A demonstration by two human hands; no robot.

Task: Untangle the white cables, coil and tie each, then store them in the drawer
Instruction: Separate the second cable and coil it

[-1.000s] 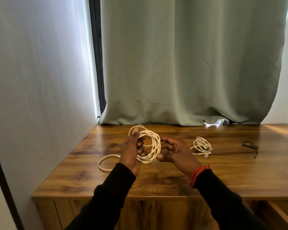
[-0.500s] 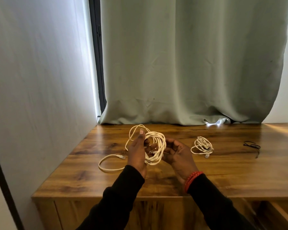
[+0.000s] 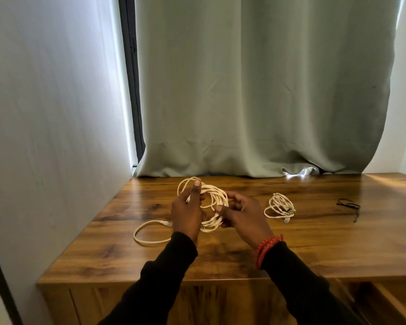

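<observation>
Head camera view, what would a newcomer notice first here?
Both hands, left hand and right hand, hold a white cable coil above the wooden cabinet top. Its loose tail loops at left; a second coiled white cable lies to the right, a black tie beyond.

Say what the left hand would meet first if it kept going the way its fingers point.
The left hand points up and away, toward the back of the wooden top. Beyond the cable coil it grips, the first thing in line looks to be the green curtain, though depth is unclear.
</observation>
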